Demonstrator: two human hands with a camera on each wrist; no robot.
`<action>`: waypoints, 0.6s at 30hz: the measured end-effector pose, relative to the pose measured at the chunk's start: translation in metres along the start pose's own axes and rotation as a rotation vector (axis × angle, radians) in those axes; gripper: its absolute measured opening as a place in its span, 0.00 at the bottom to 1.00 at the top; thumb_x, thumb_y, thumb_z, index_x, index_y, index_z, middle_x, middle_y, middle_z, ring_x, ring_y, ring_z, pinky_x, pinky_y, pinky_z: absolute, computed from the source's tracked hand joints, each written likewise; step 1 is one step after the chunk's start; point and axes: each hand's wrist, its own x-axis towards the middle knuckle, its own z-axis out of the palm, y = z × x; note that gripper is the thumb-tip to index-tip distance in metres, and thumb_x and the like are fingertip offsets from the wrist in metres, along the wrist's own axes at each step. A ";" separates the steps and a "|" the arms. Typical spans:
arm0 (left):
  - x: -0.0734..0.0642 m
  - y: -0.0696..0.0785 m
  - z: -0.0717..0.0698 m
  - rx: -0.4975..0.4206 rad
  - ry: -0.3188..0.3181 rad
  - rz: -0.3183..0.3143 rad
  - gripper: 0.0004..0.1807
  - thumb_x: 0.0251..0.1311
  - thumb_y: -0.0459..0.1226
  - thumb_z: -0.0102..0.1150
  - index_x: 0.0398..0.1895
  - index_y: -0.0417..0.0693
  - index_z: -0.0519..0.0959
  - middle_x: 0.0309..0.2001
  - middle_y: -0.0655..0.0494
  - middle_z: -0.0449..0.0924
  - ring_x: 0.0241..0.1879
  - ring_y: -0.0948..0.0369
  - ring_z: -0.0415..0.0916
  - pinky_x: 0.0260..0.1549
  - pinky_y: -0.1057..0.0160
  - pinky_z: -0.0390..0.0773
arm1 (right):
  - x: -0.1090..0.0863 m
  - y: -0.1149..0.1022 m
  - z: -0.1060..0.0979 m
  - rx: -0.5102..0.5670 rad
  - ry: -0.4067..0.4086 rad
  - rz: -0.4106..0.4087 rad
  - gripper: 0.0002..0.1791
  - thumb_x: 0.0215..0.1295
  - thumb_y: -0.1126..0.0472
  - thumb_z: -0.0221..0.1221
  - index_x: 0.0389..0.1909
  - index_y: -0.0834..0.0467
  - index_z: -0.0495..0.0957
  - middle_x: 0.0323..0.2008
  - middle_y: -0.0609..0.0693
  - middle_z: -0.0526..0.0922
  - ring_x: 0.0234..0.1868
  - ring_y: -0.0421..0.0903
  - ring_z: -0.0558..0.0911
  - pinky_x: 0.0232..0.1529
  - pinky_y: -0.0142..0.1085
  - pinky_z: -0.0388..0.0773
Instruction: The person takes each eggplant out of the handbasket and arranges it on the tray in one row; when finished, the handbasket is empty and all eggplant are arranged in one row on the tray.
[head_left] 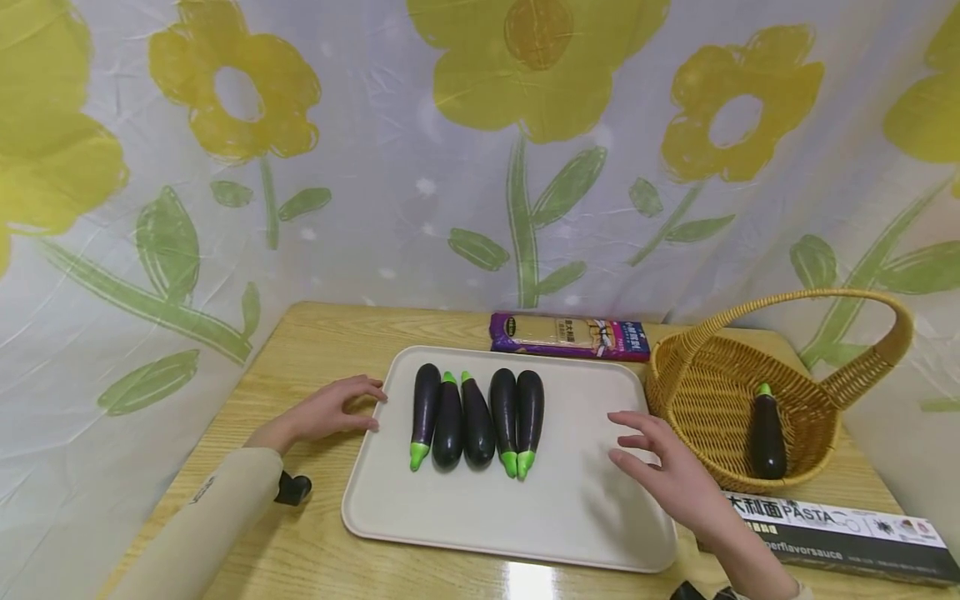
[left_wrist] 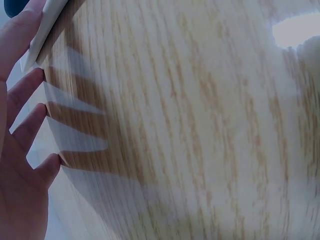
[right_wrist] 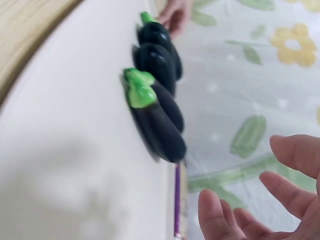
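Note:
Several dark purple eggplants [head_left: 477, 427] with bright green stems lie side by side on the white tray [head_left: 450, 512], left of its middle. Some stems point away, others toward the near edge. My left hand [head_left: 333, 410] is at the tray's left rim, fingers spread and holding nothing; the left wrist view shows its fingers [left_wrist: 27, 92] beside that rim. Above the right part of the tray hovers my right hand [head_left: 667, 471], empty, fingers loosely bent. In the right wrist view it is apart from the nearest eggplant [right_wrist: 162, 132].
A wicker basket [head_left: 705, 379] with a tall handle stands right of the tray, one eggplant [head_left: 767, 437] inside. Behind the tray lies a purple pasta packet [head_left: 547, 335]. A black-and-white pasta box [head_left: 855, 537] lies at front right. A flower-printed curtain [head_left: 382, 183] hangs behind the wooden table [head_left: 315, 517].

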 end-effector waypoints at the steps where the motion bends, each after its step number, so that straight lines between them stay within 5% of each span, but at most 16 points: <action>1: 0.000 0.000 0.000 -0.004 0.000 -0.005 0.24 0.59 0.48 0.67 0.57 0.51 0.78 0.67 0.41 0.67 0.70 0.38 0.53 0.67 0.35 0.51 | -0.002 -0.001 -0.003 0.002 0.006 -0.001 0.24 0.68 0.54 0.61 0.63 0.53 0.72 0.64 0.56 0.68 0.57 0.57 0.78 0.52 0.50 0.76; 9: 0.001 -0.001 -0.001 -0.011 -0.013 -0.015 0.25 0.58 0.48 0.67 0.57 0.50 0.78 0.67 0.42 0.67 0.71 0.38 0.53 0.67 0.35 0.51 | -0.009 -0.004 -0.036 -0.009 0.040 0.037 0.25 0.71 0.53 0.58 0.66 0.57 0.69 0.63 0.59 0.70 0.58 0.59 0.76 0.46 0.37 0.79; 15: 0.001 -0.002 -0.001 -0.004 -0.017 -0.015 0.25 0.59 0.49 0.67 0.57 0.51 0.78 0.67 0.42 0.67 0.71 0.38 0.53 0.67 0.35 0.51 | -0.004 0.006 -0.073 -0.157 0.076 0.084 0.30 0.73 0.48 0.54 0.69 0.59 0.65 0.61 0.63 0.74 0.58 0.61 0.76 0.49 0.45 0.77; 18: 0.001 -0.002 0.000 -0.003 -0.017 -0.012 0.25 0.59 0.49 0.67 0.57 0.51 0.78 0.67 0.42 0.67 0.71 0.38 0.53 0.67 0.35 0.51 | 0.002 0.015 -0.096 -0.185 0.095 0.109 0.32 0.74 0.48 0.53 0.70 0.61 0.63 0.59 0.66 0.75 0.52 0.51 0.81 0.47 0.39 0.78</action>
